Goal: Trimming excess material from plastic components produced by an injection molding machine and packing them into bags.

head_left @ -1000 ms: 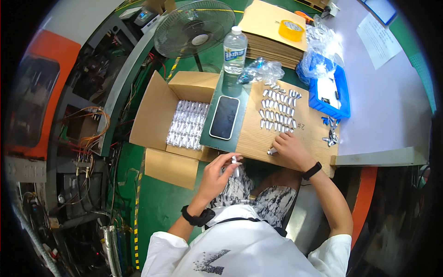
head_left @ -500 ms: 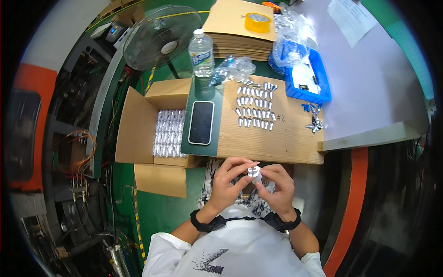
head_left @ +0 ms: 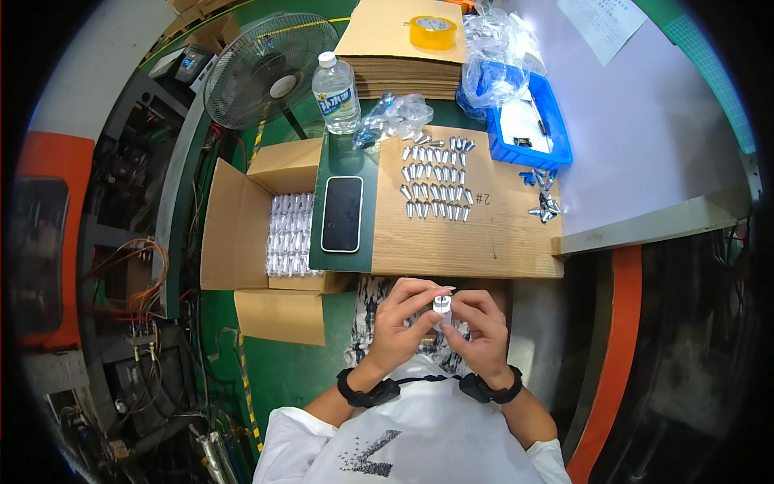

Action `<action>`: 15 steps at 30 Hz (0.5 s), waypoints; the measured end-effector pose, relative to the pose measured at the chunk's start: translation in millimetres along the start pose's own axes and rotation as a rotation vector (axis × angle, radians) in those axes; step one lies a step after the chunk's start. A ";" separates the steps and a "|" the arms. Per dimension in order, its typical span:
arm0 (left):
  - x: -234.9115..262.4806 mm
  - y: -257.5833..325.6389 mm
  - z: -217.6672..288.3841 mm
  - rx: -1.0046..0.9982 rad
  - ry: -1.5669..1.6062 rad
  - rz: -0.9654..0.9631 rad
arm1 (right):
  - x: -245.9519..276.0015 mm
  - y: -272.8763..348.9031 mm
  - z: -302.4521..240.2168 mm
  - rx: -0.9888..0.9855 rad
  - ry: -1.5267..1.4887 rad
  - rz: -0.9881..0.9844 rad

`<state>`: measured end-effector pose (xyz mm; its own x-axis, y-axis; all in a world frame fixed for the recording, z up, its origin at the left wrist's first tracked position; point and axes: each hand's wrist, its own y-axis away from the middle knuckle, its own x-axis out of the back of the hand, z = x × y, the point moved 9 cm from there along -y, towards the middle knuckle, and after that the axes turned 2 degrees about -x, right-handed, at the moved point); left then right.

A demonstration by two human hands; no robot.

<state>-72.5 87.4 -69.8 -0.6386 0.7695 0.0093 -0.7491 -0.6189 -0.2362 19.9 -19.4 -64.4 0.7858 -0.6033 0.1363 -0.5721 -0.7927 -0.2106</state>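
Just beyond my shirt front, my left hand (head_left: 401, 324) and my right hand (head_left: 481, 329) meet around a small white part (head_left: 443, 305) with a dark slot in its top. Both hands pinch it between thumb and fingers, so most of its sides are covered. It is too small for me to name exactly. Beyond my hands lies a cardboard sheet (head_left: 443, 250) on the green table. Rows of small shiny silver metal pieces (head_left: 435, 192) stand or lie on it. A looser cluster of silver pieces (head_left: 548, 208) is near the sheet's right edge.
A phone (head_left: 343, 214) lies left of the sheet, beside an open carton (head_left: 230, 230) of clear-wrapped pieces. Farther back are a water bottle (head_left: 336, 97), crumpled plastic bags (head_left: 395, 117), a blue bin (head_left: 532, 153), yellow tape (head_left: 433, 33) on stacked cardboard, and a fan (head_left: 270, 73).
The white part has turned between my fingers, and its dark slot now shows upward. My right hand has shifted slightly left. The table's contents sit a little farther left in view.
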 end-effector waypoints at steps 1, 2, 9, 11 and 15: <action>-0.4 0.1 0.0 -0.013 -0.019 0.005 | 1.0 0.0 0.0 0.007 -0.033 0.035; -0.6 -0.4 0.6 -0.027 -0.038 0.012 | -0.4 0.6 0.8 0.007 -0.034 0.035; -6.8 -7.5 2.4 -0.054 -0.021 0.024 | 0.8 0.4 7.1 -0.062 0.025 0.027; -9.6 -8.9 -1.0 -0.050 -0.022 0.023 | 3.3 -0.4 4.9 -0.031 0.045 0.037; -18.0 -19.1 -2.5 -0.048 -0.010 -0.064 | 5.8 0.0 21.1 -0.177 -0.180 -0.020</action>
<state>-46.3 85.8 -67.9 -0.5915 0.8055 0.0359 -0.7796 -0.5599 -0.2808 29.4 -21.1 -84.0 0.8174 -0.5747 -0.0394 -0.5759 -0.8168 -0.0348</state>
